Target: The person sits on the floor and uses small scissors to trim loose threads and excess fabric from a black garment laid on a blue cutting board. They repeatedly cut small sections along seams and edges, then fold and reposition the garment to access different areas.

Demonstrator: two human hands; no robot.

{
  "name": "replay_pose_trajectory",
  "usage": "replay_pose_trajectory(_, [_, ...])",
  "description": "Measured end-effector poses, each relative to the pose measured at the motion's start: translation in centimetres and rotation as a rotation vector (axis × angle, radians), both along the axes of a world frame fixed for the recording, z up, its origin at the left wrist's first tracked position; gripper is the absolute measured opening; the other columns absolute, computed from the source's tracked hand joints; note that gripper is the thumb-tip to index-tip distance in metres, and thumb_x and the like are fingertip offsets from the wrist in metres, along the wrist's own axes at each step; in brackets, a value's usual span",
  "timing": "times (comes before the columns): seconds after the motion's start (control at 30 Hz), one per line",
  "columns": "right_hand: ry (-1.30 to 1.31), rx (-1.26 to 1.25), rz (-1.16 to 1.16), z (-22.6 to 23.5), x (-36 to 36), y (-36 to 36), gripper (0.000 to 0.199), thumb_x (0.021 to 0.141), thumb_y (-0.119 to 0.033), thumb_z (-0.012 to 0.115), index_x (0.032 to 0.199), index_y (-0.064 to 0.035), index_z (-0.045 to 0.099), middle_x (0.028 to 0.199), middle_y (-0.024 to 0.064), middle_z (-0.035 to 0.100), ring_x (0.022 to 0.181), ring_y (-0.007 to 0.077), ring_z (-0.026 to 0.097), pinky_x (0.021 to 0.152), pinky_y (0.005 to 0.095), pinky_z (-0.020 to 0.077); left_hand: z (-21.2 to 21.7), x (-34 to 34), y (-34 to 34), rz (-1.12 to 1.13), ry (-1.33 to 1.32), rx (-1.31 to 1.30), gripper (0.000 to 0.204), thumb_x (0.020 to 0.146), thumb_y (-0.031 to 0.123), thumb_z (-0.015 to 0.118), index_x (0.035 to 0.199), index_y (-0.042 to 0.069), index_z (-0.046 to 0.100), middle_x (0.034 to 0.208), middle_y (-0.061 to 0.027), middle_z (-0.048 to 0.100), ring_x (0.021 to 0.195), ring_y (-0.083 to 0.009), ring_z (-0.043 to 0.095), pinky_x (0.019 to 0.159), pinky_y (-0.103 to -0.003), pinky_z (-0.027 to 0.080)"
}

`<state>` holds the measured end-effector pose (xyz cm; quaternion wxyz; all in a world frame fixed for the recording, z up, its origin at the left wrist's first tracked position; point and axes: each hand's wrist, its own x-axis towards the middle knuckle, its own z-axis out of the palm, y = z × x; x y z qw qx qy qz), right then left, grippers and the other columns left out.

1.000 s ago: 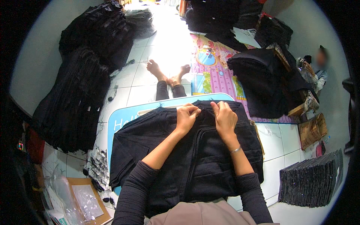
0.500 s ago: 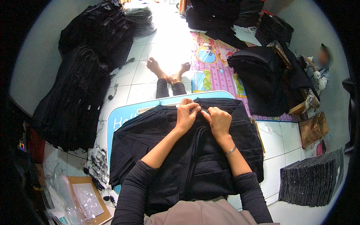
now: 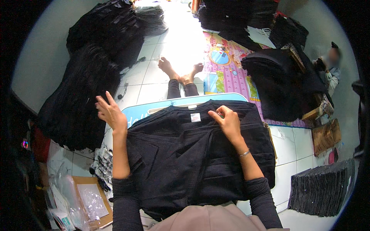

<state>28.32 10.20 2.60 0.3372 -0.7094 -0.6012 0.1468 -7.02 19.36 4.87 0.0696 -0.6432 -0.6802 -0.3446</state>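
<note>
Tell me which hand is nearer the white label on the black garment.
Right. The right hand is just right of the white label, over the black garment; the left hand is farther off, beyond the garment's left edge.

We see matt and shiny:
The clothes (image 3: pixel 169 165) are creased matt cloth, the bracelet (image 3: pixel 244 153) shiny metal, the floor tiles (image 3: pixel 304 144) smooth and glossy.

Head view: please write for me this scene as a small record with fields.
left hand: fingers spread, left of the black clothes
right hand: over the clothes, fingers curled; cannot tell if it holds something
clothes: stacked on the blue table
white label: on the clothes, near their far edge
floor beyond: patterned mat, right side
</note>
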Motion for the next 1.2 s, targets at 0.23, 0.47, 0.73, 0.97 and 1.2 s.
replay_pose_trajectory(0.23, [-0.247, -0.177, 0.045, -0.8, -4.5, 3.0, 0.026, 0.084, -0.024, 0.071, 0.099, -0.0056, 0.062, 0.086, 0.0163, 0.070, 0.084, 0.0365, 0.068, 0.069, 0.0462, 0.0520, -4.1, 11.0, -6.8, -0.486, -0.202, -0.216, 0.058, 0.075, 0.028, 0.071, 0.119, -0.006, 0.053, 0.110, -0.0222, 0.056, 0.100, -0.0381, 0.059, 0.088, -0.045, 0.050])
replay_pose_trajectory(0.47, [-0.196, 0.288, 0.073, -1.3, -4.7, 2.0, 0.014, 0.087, -0.011, 0.064, 0.100, -0.0099, 0.059, 0.081, 0.0164, 0.069, 0.076, 0.0377, 0.067, 0.059, 0.0464, 0.0496, -3.7, 12.1, -7.1, -0.347, 0.089, -0.128, 0.035, 0.071, 0.006, 0.067, 0.101, -0.003, 0.051, 0.101, -0.0177, 0.050, 0.090, -0.0365, 0.058, 0.082, -0.044, 0.050])
replay_pose_trajectory(0.73, [-0.224, 0.128, 0.054, -2.5, -4.3, 2.9, 0.015, 0.091, -0.023, 0.061, 0.095, -0.0095, 0.059, 0.077, 0.0152, 0.068, 0.071, 0.0364, 0.067, 0.056, 0.0466, 0.0493, -4.3, 9.5, -6.8, -0.527, -0.874, -0.284, 0.016, 0.086, -0.005, 0.063, 0.099, 0.000, 0.057, 0.089, -0.0109, 0.069, 0.084, -0.0143, 0.067, 0.077, -0.025, 0.053])
replay_pose_trajectory(0.97, [-0.251, 0.189, 0.066, -0.2, -5.6, 1.3, 0.045, 0.084, -0.052, 0.064, 0.082, -0.0078, 0.063, 0.069, 0.0131, 0.067, 0.060, 0.0314, 0.066, 0.051, 0.0405, 0.0483, -4.7, 9.6, -6.9, -0.566, -0.609, -0.179, 0.015, 0.089, 0.005, 0.063, 0.100, -0.003, 0.071, 0.095, -0.0181, 0.072, 0.087, -0.0213, 0.071, 0.075, -0.029, 0.053])
replay_pose_trajectory(1.2, [-0.362, 0.210, 0.245, 1.0, -8.2, 0.0, 0.046, 0.083, -0.054, 0.064, 0.068, -0.0109, 0.066, 0.061, 0.0107, 0.064, 0.054, 0.0262, 0.066, 0.048, 0.0357, 0.0483, -4.6, 9.7, -6.8, -0.555, -0.603, -0.108, 0.016, 0.090, 0.007, 0.063, 0.099, -0.004, 0.070, 0.093, -0.0214, 0.070, 0.085, -0.0275, 0.071, 0.072, -0.031, 0.053])
